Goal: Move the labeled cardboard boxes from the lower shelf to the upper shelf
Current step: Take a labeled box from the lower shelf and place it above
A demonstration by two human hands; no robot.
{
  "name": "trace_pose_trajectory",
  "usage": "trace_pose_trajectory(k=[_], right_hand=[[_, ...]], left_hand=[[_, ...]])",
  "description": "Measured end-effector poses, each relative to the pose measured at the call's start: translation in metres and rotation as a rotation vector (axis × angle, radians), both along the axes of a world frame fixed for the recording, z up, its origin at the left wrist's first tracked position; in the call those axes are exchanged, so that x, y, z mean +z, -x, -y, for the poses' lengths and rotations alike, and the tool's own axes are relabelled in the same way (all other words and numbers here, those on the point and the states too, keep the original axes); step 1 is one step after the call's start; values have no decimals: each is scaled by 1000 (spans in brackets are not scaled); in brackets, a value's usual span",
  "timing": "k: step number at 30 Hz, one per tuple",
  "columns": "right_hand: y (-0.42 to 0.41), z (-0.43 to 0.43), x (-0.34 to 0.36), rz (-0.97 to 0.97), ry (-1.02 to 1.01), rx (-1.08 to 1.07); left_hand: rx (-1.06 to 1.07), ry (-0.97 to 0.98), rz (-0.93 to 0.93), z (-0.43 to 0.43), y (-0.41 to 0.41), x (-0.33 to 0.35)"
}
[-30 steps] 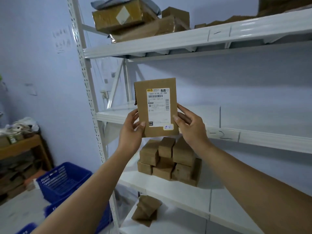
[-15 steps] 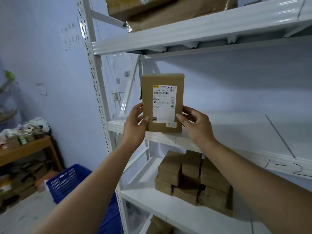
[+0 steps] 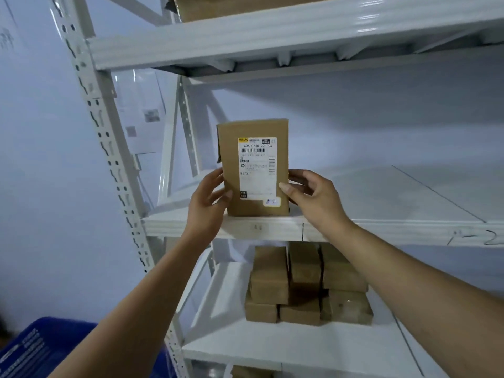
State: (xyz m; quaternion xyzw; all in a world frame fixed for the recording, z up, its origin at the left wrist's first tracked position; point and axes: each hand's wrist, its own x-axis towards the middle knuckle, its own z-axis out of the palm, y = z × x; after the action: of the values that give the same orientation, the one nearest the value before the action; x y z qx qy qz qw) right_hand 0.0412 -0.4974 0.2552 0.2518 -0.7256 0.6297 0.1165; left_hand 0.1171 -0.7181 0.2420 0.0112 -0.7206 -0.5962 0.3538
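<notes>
A flat brown labeled cardboard box [image 3: 255, 129] stands upright at the front edge of the white upper shelf [image 3: 381, 192], its white shipping label facing me. My left hand [image 3: 207, 203] grips its lower left side and my right hand [image 3: 313, 197] grips its lower right side, thumbs on the front face. On the lower shelf [image 3: 272, 347] below sits a stack of several plain-looking brown cardboard boxes [image 3: 305, 285]; their labels are not visible from here.
The white perforated rack upright [image 3: 109, 165] runs down the left. A higher shelf [image 3: 272, 31] carries brown parcels. A blue plastic crate [image 3: 41, 347] sits on the floor at lower left. More cardboard shows on the bottom shelf.
Both hands carried the labeled box up and forward from above the stack; its bottom now rests at the upper shelf's front edge. The view tilted upward and closer.
</notes>
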Motion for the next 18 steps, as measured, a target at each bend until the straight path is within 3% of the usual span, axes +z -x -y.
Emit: trace_pose_trajectory(k=[11, 18], right_hand=[[-6, 4, -9, 38, -47, -42], [-3, 3, -11, 57, -14, -62]], left_hand=[[-137, 92, 9, 23, 5, -17], [-128, 50, 57, 30, 9, -25]])
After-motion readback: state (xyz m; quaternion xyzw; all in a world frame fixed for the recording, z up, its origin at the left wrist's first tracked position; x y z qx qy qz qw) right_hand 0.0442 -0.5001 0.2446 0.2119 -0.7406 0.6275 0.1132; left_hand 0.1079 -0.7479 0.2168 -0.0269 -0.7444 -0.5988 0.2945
